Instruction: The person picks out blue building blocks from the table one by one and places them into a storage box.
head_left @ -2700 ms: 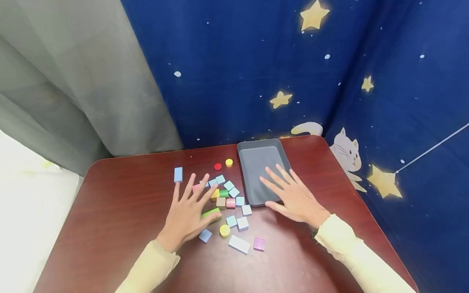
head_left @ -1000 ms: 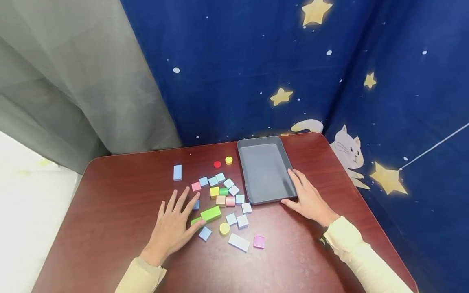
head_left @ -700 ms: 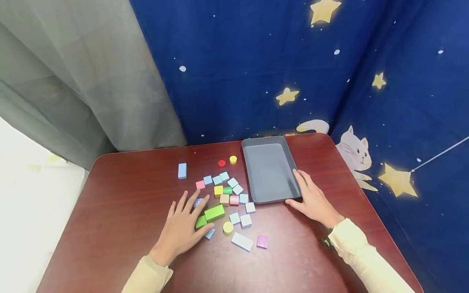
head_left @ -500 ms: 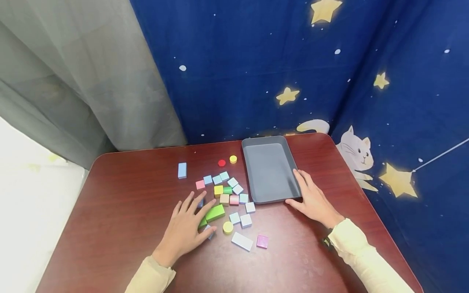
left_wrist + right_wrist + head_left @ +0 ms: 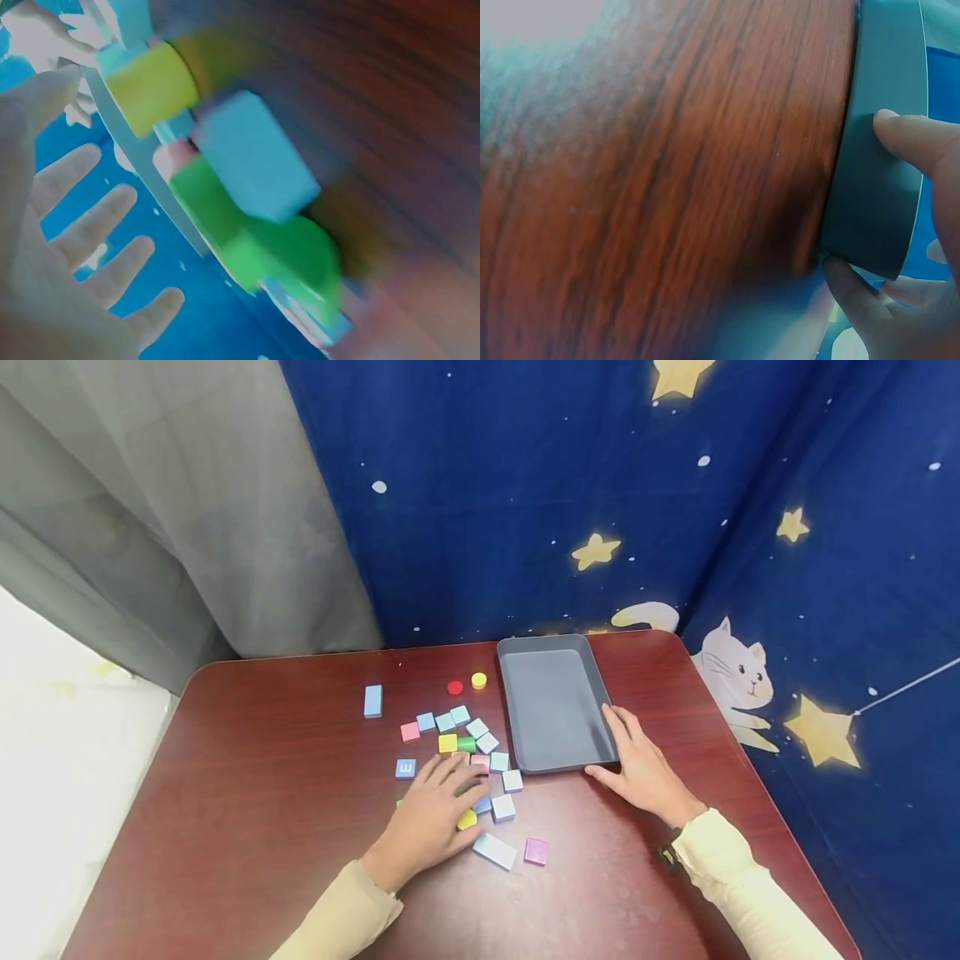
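My left hand (image 5: 431,818) is spread low over the toy blocks and hides some of them. Blurred close to that hand in the left wrist view are a green block (image 5: 206,199), a light-blue block (image 5: 259,157) and a yellow cylinder (image 5: 154,90). Behind its fingers lies a blue block marked E (image 5: 406,768). My right hand (image 5: 645,781) holds the near right corner of a dark grey tray (image 5: 558,702), whose floor is bare. In the right wrist view the thumb (image 5: 907,135) presses the tray's near wall and another finger touches the corner.
Several pale-blue cubes (image 5: 503,808), a yellow block (image 5: 447,742) and a green cylinder (image 5: 467,744) lie beside the tray. A long white block (image 5: 495,852) and a magenta block (image 5: 536,851) are nearer. Farther back are a blue block (image 5: 372,702), a red disc (image 5: 454,688) and a yellow disc (image 5: 478,680).
My left hand has swept rightward over the blocks, shifting a blue block right and uncovering the E block. My right hand came from above the tray to its near right corner and stays there.
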`<action>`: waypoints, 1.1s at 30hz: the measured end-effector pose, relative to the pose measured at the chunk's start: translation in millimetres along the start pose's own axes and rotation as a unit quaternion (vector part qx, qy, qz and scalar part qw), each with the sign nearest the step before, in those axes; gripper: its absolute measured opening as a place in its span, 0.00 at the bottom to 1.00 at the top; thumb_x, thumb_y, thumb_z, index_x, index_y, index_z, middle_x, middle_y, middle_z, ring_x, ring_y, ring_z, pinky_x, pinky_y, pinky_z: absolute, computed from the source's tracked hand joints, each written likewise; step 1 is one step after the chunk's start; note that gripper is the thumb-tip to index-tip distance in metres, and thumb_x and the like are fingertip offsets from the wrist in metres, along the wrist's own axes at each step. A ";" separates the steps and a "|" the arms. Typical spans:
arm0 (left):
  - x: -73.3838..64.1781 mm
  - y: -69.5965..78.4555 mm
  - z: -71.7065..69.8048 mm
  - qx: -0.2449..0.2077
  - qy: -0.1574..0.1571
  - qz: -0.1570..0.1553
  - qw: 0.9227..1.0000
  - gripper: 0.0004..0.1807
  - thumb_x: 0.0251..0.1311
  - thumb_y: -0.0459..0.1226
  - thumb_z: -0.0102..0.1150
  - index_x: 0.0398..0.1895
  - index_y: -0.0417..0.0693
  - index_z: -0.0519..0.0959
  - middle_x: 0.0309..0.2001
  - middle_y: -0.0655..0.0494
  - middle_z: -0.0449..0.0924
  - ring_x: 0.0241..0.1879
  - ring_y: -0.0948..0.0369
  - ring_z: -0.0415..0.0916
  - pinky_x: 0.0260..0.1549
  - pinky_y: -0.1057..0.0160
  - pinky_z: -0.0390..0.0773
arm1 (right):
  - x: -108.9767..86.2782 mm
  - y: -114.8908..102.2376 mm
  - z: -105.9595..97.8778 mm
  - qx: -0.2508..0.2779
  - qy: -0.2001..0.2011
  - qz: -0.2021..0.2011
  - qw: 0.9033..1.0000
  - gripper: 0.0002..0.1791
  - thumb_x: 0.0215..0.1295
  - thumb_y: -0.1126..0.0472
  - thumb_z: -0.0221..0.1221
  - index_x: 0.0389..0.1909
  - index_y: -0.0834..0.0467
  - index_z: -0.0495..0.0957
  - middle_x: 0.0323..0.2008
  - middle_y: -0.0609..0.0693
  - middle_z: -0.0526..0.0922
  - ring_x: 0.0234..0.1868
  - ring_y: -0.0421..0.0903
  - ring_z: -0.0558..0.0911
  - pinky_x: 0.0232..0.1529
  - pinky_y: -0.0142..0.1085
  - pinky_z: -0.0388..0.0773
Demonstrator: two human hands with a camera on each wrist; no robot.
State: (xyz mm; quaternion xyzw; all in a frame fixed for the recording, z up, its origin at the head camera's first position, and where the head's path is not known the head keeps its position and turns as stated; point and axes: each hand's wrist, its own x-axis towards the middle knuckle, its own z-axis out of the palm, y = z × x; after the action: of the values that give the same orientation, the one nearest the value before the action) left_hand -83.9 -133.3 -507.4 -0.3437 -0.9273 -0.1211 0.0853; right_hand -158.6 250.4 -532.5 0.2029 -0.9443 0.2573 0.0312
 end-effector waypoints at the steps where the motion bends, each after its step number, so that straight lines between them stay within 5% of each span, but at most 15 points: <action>1: 4.4 2.7 1.0 0.005 -0.004 0.012 1.000 0.28 0.67 0.52 0.74 0.69 0.56 0.86 0.69 0.51 0.81 0.74 0.46 0.71 0.75 0.36 0.67 | -0.2 0.1 -0.3 -0.001 0.001 0.000 1.000 0.62 0.65 0.50 0.79 0.88 0.64 0.50 0.80 0.68 0.57 0.68 0.70 0.76 0.64 0.68 0.78; 6: 24.2 13.8 4.6 0.045 -0.034 0.063 0.996 0.24 0.72 0.51 0.71 0.68 0.59 0.86 0.64 0.55 0.84 0.68 0.52 0.75 0.72 0.47 0.73 | -1.6 -0.2 -1.9 -0.003 -0.001 0.007 1.000 0.61 0.66 0.49 0.79 0.88 0.63 0.50 0.80 0.69 0.57 0.68 0.71 0.76 0.64 0.68 0.78; 12: 38.3 25.5 8.9 0.059 -0.052 0.085 0.993 0.18 0.75 0.47 0.70 0.64 0.63 0.88 0.59 0.56 0.83 0.58 0.55 0.79 0.63 0.53 0.79 | -3.4 -0.6 -2.4 0.001 -0.006 0.013 1.000 0.61 0.66 0.50 0.78 0.88 0.63 0.50 0.80 0.69 0.57 0.68 0.71 0.77 0.63 0.68 0.78; 22: 43.7 34.8 18.1 0.057 -0.089 0.066 0.992 0.12 0.79 0.42 0.63 0.59 0.62 0.90 0.61 0.53 0.80 0.57 0.53 0.78 0.62 0.50 0.81 | -0.9 -1.5 -1.0 0.000 0.000 0.000 1.000 0.61 0.65 0.49 0.79 0.88 0.63 0.52 0.80 0.68 0.57 0.67 0.70 0.77 0.64 0.67 0.79; 33: 43.7 38.5 23.9 0.053 -0.143 0.051 0.987 0.16 0.77 0.39 0.68 0.65 0.55 0.87 0.65 0.51 0.81 0.61 0.54 0.78 0.64 0.57 0.82 | -1.1 -2.9 -1.7 0.005 -0.006 0.008 1.000 0.61 0.66 0.49 0.78 0.88 0.63 0.51 0.81 0.68 0.57 0.68 0.71 0.76 0.65 0.67 0.78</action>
State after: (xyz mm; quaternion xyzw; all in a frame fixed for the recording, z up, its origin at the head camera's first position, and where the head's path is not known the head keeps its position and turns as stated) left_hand -93.1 -71.3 -513.3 -0.3994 -0.9163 -0.0171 -0.0246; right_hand -156.5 249.3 -529.9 0.1973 -0.9446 0.2614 0.0223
